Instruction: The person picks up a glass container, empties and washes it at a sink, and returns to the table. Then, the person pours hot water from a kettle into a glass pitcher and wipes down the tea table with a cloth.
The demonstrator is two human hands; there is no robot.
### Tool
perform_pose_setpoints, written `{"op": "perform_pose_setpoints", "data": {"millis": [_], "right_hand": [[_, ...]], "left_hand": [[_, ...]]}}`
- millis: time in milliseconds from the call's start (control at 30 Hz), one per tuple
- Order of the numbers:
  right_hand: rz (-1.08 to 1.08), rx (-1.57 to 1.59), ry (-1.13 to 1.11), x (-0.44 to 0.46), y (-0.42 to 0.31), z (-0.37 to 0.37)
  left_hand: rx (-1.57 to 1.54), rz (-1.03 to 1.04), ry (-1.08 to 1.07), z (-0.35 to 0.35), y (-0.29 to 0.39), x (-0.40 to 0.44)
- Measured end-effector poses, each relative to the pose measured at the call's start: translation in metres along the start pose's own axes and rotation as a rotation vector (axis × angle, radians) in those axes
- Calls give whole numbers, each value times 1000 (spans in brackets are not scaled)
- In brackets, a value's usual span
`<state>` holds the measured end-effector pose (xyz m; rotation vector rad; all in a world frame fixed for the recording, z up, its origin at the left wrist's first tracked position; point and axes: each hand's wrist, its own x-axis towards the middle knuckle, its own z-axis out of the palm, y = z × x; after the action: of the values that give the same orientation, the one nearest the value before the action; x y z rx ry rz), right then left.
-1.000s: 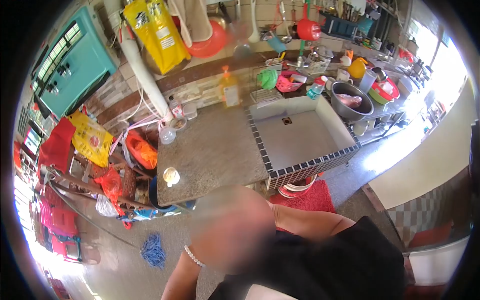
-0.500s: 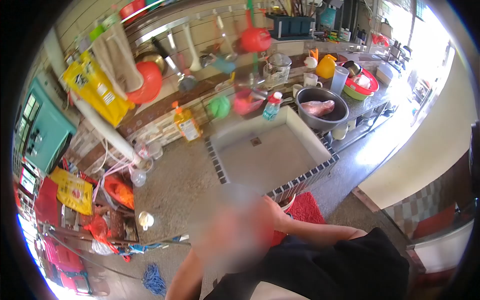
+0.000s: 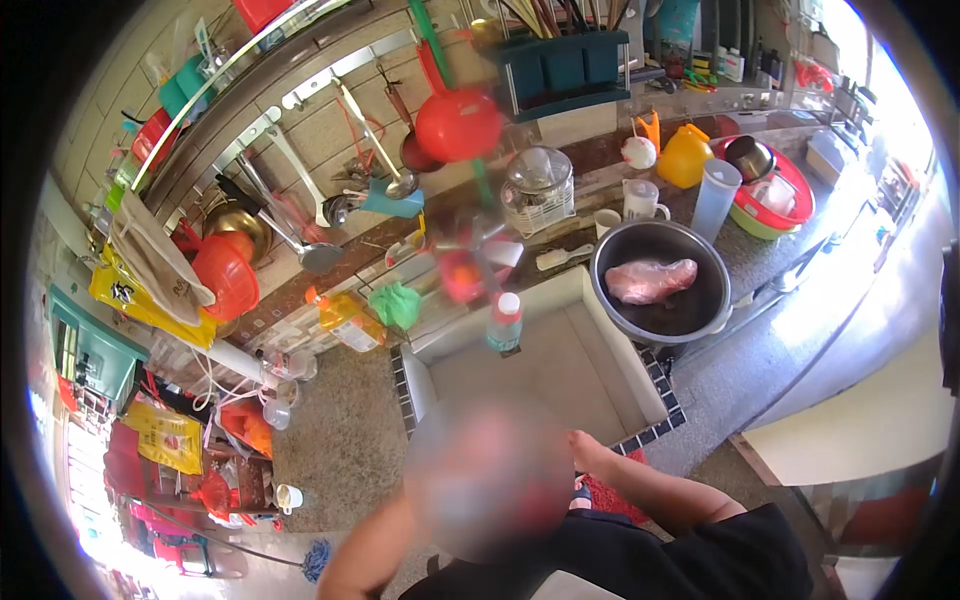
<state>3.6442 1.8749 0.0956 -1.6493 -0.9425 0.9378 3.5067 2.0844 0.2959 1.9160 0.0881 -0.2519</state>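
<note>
Head view: a rectangular, pale, black-tile-rimmed sink (image 3: pixel 575 372) lies ahead of the right hand (image 3: pixel 592 454); neither hand's grip can be told.

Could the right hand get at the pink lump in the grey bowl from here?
Probably yes, with a stretch: the right hand is near the front edge of the sink, the grey bowl stands uncovered beside the sink, and nothing visible covers the pink lump.

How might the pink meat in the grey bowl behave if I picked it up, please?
The pink meat would probably feel slippery, given its glossy surface. Its thick bulk suggests some heft, and its long, uneven shape seems unlikely to roll freely.
</note>
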Motion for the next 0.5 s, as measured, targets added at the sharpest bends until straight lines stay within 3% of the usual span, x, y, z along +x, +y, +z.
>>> {"op": "perform_pose_setpoints", "data": {"millis": [67, 100, 200, 333, 433, 500], "right_hand": [[220, -26, 22, 23, 7, -19], [342, -35, 44, 36, 12, -25], [410, -6, 174, 64, -17, -45], [443, 83, 191, 106, -26, -53], [488, 246, 160, 125, -54, -65], [500, 245, 158, 134, -58, -63]], "left_hand": [[-449, -150, 137, -39, 48, 23], [-685, -151, 220, -63, 45, 40], [-1254, -38, 535, -116, 55, 106], [-1248, 11, 688, -168, 40, 183], [-1331, 123, 811, -169, 77, 202], [-1325, 87, 632, -183, 76, 199]]}}
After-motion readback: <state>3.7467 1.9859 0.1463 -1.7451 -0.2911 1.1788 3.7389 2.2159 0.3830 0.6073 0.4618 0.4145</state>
